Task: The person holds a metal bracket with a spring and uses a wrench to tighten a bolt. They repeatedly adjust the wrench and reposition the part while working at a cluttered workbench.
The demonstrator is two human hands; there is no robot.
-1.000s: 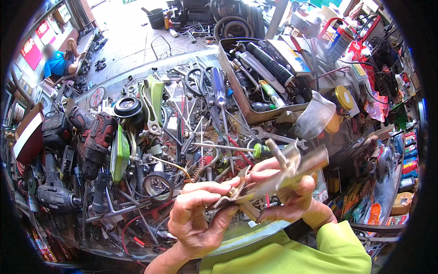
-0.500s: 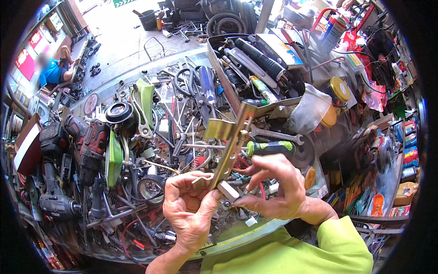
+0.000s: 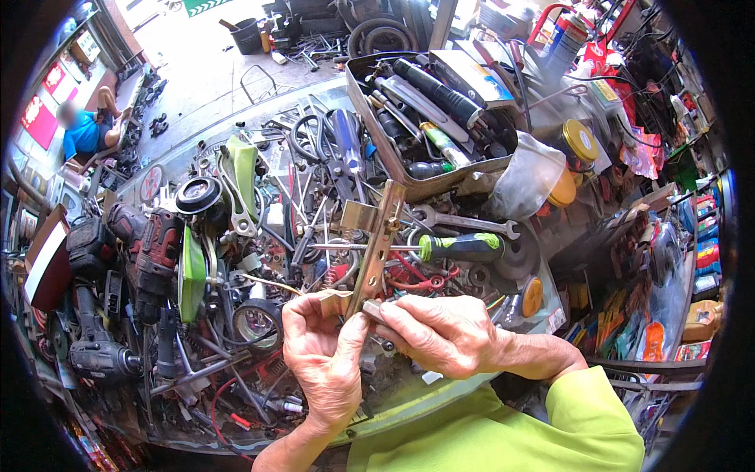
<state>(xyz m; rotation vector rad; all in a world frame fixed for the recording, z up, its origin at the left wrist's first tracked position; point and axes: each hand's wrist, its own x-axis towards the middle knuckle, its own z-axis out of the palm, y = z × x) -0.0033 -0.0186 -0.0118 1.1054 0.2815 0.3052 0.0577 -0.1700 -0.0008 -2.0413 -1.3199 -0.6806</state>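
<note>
My left hand (image 3: pixel 324 363) grips the lower end of a long, brass-coloured metal bracket (image 3: pixel 381 245) with holes along it and bent side tabs. The bracket stands up at a slant over the cluttered bench. With its thumb and fingers, my right hand (image 3: pixel 447 333) pinches a small grey rectangular block (image 3: pixel 373 311) against the bracket's lower end, beside my left thumb. A small dark round piece (image 3: pixel 387 345) shows just below my right fingertips; what it joins is hidden. Behind the bracket lies a screwdriver (image 3: pixel 462 247) with a green and black handle.
A combination wrench (image 3: pixel 468 222) lies beyond the screwdriver. At the back stands a metal box (image 3: pixel 370 130) full of tools. Power drills (image 3: pixel 157 256) and an impact wrench (image 3: pixel 102 352) crowd the left. Yellow-lidded jars (image 3: pixel 580 141) stand right. A person (image 3: pixel 82 134) sits far left.
My right hand has moved left, its fingers closing round the grey block, which was more exposed before. The bracket has shifted slightly left and stands more upright.
</note>
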